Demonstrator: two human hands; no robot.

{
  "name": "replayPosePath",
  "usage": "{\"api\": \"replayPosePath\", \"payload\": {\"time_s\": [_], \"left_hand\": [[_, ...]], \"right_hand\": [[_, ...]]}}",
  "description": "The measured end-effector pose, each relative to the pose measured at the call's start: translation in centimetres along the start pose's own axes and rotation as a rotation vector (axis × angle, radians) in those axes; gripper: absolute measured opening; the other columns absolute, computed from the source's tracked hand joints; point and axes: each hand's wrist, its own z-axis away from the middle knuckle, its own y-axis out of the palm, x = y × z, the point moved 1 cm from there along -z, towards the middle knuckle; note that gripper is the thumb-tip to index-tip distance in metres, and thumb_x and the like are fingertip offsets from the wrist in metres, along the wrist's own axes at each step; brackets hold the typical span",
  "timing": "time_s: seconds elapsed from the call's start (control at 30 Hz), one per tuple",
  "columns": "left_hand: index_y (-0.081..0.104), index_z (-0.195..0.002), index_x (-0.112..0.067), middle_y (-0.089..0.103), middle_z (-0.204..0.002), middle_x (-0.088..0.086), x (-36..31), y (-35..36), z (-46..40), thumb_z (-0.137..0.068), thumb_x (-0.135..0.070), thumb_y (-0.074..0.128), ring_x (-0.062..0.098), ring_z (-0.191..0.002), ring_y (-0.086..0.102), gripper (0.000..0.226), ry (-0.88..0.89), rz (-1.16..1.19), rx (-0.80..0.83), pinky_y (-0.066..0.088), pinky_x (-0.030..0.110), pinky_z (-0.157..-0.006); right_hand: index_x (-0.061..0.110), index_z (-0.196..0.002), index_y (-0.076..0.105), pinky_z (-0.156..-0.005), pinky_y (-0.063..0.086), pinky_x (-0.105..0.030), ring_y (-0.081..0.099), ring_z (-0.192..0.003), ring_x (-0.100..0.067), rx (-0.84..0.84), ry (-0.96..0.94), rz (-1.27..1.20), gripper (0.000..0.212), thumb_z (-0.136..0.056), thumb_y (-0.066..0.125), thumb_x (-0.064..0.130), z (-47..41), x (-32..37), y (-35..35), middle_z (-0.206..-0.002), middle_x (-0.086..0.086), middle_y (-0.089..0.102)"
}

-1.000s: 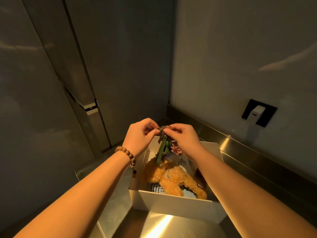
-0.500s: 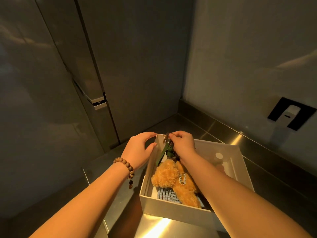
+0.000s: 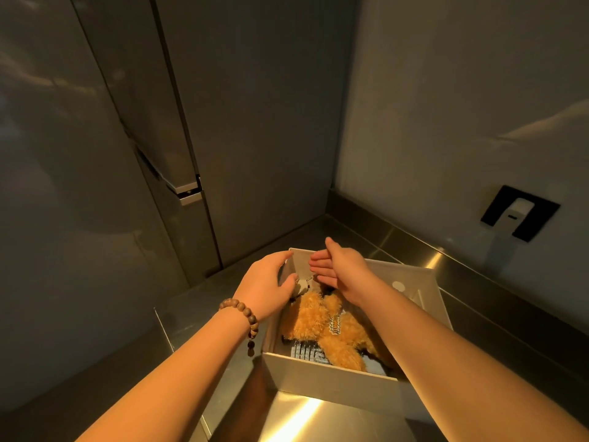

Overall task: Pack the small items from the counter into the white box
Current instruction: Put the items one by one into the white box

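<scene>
Fingers on the right hand [image 3: 342,269] are straight and spread above the far left corner of the white box [image 3: 331,376], holding nothing, while the left hand [image 3: 266,282] curves loosely over the box's left wall with its fingertips dipping inside beside a small grey item [image 3: 301,287], though whether they grip it cannot be told. Down in the box on the steel surface [image 3: 299,422] lies a fuzzy orange plush toy [image 3: 322,323], and a beaded bracelet [image 3: 243,317] circles the left wrist.
</scene>
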Motion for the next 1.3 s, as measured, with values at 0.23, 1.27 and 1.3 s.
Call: {"api": "replayPosePath", "payload": {"time_s": [0.23,1.27,1.3], "left_hand": [[0.037,-0.139,-0.025,0.047,-0.139,-0.002,-6.8,1.3,0.4,-0.089,-0.045,0.050,0.014,-0.126,0.042,0.055,0.098,0.003,0.023,0.031,0.026,-0.099],[0.031,-0.139,-0.018,0.036,-0.143,0.008,-41.6,37.7,12.0,-0.084,-0.041,0.057,0.027,-0.127,0.037,0.065,0.615,-0.024,0.696,0.033,0.041,-0.106],[0.032,-0.138,-0.018,0.038,-0.141,0.008,-41.9,38.8,11.9,-0.084,-0.040,0.056,0.028,-0.125,0.039,0.064,0.597,-0.023,0.724,0.035,0.042,-0.104]], "right_hand": [[0.015,-0.115,0.063,-0.097,0.045,-0.035,0.059,-0.107,-0.016,-0.097,-0.192,0.112,0.045,-0.100,0.033,0.045,5.9,0.0,-7.0,-0.117,-0.002,0.064],[0.009,-0.131,0.051,-0.105,0.037,-0.037,0.050,-0.121,-0.032,-0.787,-0.079,0.620,0.048,-0.087,0.064,0.022,23.4,-25.4,-48.4,-0.133,-0.016,0.050],[0.007,-0.132,0.050,-0.104,0.037,-0.037,0.050,-0.120,-0.034,-0.777,-0.067,0.622,0.050,-0.086,0.064,0.020,22.9,-25.9,-49.2,-0.133,-0.018,0.049]]}}
